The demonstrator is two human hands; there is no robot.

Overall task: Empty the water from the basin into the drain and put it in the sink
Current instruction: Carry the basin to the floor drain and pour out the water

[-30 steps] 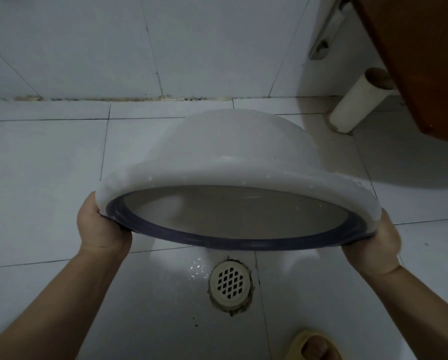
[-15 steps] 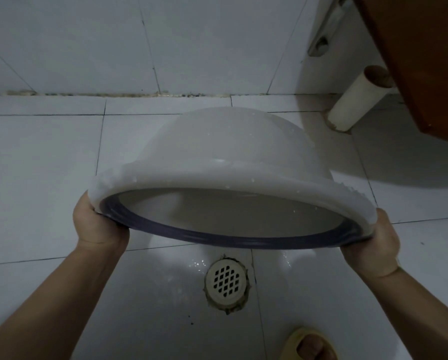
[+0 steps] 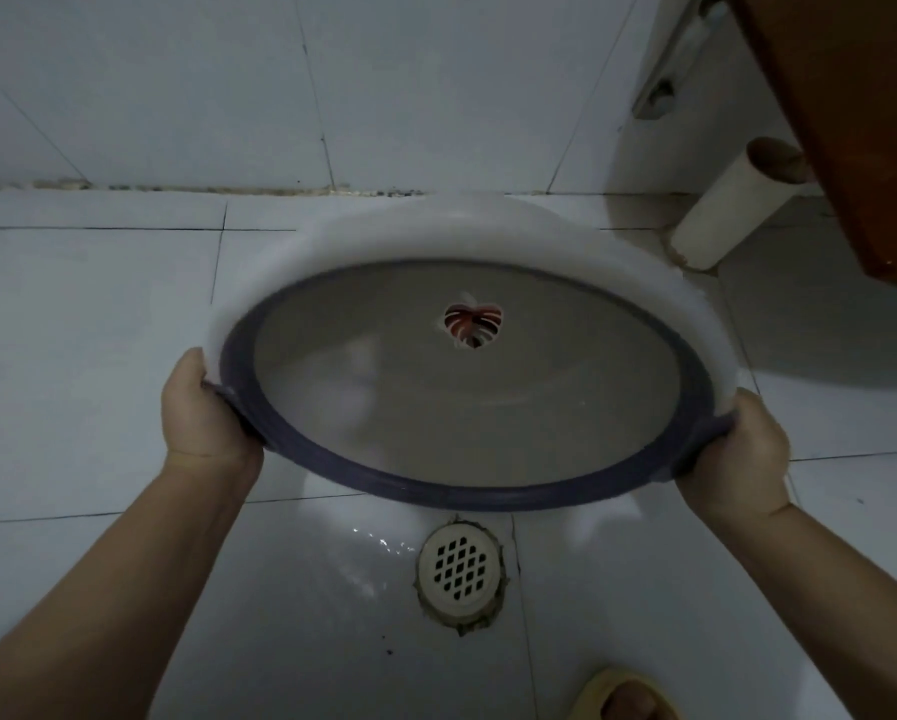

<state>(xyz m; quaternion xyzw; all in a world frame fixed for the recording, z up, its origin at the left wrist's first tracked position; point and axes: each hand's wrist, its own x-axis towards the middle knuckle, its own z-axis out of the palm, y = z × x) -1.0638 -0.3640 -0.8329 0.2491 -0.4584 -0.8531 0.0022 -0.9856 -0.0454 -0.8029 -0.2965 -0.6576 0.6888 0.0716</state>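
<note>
My left hand (image 3: 204, 407) and right hand (image 3: 737, 449) each close around the dark rim of the basin (image 3: 462, 387), one at the left edge and one at the right, fingers curled under the lip and thumbs on top, so both grips are shut tight on it. I hold it from opposite sides because it is wide and would twist if carried by one edge. The basin fills the middle of the frame, lifted clear of the floor (image 3: 87, 366) and tipped so its mouth faces me; I can see the grey inside and a small red leaf mark (image 3: 471, 325) near the bottom, and no pooled water in it, though the rim is blurred. Just below its near rim, lower centre of the frame, sits the drain (image 3: 459, 576), with a wet sheen on the tile around it, so I judge the pouring done or nearly so. Keeping the low edge over the grate lets any last drops fall there. A white pipe (image 3: 732, 205) leans at upper right beside a brown cabinet (image 3: 851, 122), and a yellow slipper (image 3: 625, 693) shows at the bottom edge. The sink is not in view, so placing the basin there is not yet done.
</note>
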